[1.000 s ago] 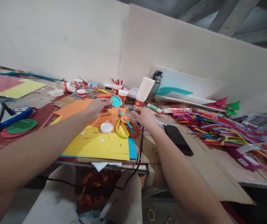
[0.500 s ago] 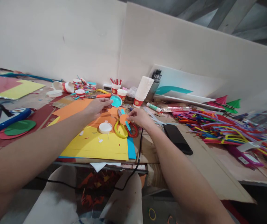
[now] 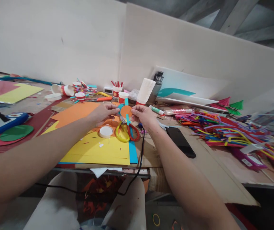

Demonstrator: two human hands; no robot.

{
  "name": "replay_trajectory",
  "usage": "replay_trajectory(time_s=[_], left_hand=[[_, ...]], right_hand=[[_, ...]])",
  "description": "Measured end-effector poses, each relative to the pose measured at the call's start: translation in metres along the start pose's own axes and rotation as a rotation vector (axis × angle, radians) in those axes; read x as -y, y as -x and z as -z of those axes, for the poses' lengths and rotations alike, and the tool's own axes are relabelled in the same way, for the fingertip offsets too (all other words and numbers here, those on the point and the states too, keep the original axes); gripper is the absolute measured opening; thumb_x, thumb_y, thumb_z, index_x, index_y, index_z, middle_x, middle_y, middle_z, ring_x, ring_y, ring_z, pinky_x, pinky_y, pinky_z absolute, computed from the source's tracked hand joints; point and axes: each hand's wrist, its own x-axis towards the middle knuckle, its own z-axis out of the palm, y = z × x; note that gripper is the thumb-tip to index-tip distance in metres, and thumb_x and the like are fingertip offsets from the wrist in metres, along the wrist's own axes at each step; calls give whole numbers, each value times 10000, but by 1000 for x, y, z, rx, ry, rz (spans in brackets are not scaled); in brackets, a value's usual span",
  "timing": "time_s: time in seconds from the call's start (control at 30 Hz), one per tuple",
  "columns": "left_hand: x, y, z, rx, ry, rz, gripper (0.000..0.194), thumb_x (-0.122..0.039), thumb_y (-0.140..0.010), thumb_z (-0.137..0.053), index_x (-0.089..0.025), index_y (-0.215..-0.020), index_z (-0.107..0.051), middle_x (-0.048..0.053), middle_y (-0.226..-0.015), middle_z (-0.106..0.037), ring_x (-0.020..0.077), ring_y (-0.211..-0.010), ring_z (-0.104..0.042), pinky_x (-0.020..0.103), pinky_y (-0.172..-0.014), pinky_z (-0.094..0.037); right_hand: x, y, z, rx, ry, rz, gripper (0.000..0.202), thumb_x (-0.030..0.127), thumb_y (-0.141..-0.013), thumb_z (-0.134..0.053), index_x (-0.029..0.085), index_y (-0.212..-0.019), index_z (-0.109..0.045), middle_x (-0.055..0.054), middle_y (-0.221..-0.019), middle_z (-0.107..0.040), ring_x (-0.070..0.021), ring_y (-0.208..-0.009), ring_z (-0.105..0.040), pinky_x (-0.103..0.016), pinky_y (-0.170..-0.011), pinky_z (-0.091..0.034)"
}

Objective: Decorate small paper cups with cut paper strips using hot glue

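Observation:
Pinched in my right hand [image 3: 143, 115] is an orange paper disc [image 3: 126, 111] with blue paper strips sticking out at top and bottom. My left hand [image 3: 105, 113] grips a round blue-faced piece [image 3: 121, 107], which is mostly covered by the orange disc; it looks like a cut cup end. The two pieces overlap, but whether they touch I cannot tell. Below them lie scissors [image 3: 122, 131] with one yellow and one red handle loop. A white round cup piece [image 3: 106, 131] rests on the yellow paper [image 3: 96, 153], left of the scissors.
Stacked paper cups [image 3: 146, 91] lean at the back beside a dark bottle [image 3: 157, 83]. A black phone [image 3: 181, 142] lies on cardboard at right, near a heap of pipe cleaners [image 3: 223, 131]. A glue stick [image 3: 156, 110] and a black cable [image 3: 142, 156] are close by.
Both hands have come together. My right hand has raised the orange disc in front of the blue-faced piece, which my left hand has lowered slightly.

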Motion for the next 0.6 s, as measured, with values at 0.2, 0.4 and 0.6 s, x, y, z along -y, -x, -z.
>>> replay_trajectory(time_s=[0.2, 0.4, 0.6], left_hand=[[-4, 4, -7, 41, -25, 22, 314, -345, -590, -858, -143, -777, -708, 62, -787, -704, 149, -708, -648, 229, -553, -392], [-1, 2, -6, 46, -30, 12, 303, -333, -600, -854, -151, -792, -704, 53, -795, -709, 150, -702, -658, 241, -565, -384], [1, 3, -7, 74, -12, -22, 307, -310, -635, -837, -169, -878, -716, 53, -836, -720, 157, -717, -672, 256, -607, -422]], right_hand=[[0, 0, -3, -40, 55, 24, 73, 154, -788, -648, 169, -752, -586, 58, -589, -585, -56, -438, -534, -178, -440, -475], [4, 3, -6, -79, 175, 56, 52, 186, -784, -631, 171, -740, -606, 53, -585, -581, -50, -427, -471, -169, -395, -400], [-2, 1, -7, -136, 282, 100, 65, 242, -758, -632, 178, -769, -626, 46, -614, -576, -81, -492, -471, -199, -441, -386]])
